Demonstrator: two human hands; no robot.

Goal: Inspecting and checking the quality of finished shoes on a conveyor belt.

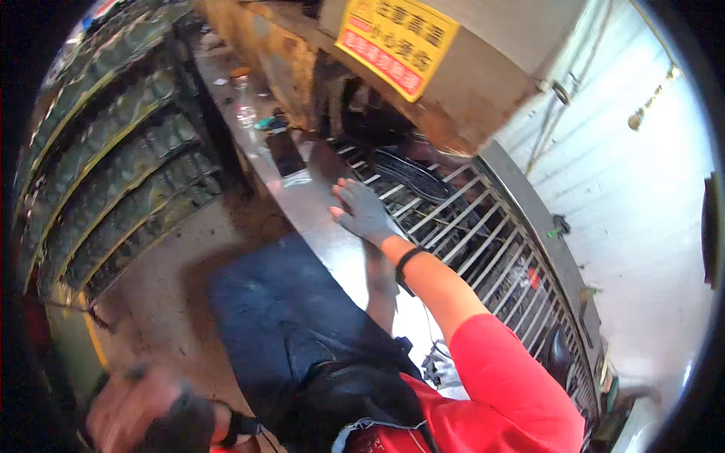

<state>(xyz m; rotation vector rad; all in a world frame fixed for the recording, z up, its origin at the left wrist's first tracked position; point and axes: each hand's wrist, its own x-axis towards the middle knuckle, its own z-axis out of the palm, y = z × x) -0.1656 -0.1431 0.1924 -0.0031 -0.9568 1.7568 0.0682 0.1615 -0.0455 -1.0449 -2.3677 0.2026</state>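
Note:
My right hand (364,213), in a grey glove with bare fingertips, reaches over a shiny metal ledge (321,211) beside a slatted metal rack (483,249). Its fingers are stretched out and somewhat apart, with nothing seen in them. Whether the palm touches the ledge is unclear. Black cables or hoses (411,175) lie coiled on the bars just beyond it. At the lower left, my left hand (140,411) is smeared by motion, also in a dark glove. Its fingers cannot be made out. A black band (408,260) circles my right forearm.
A rusty machine housing (483,83) with a yellow and red warning label (396,41) overhangs the rack. A clear bottle (243,106) and a dark flat object (287,155) stand along the ledge. Tiered shelves (121,151) holding rows of greenish pieces rise at left.

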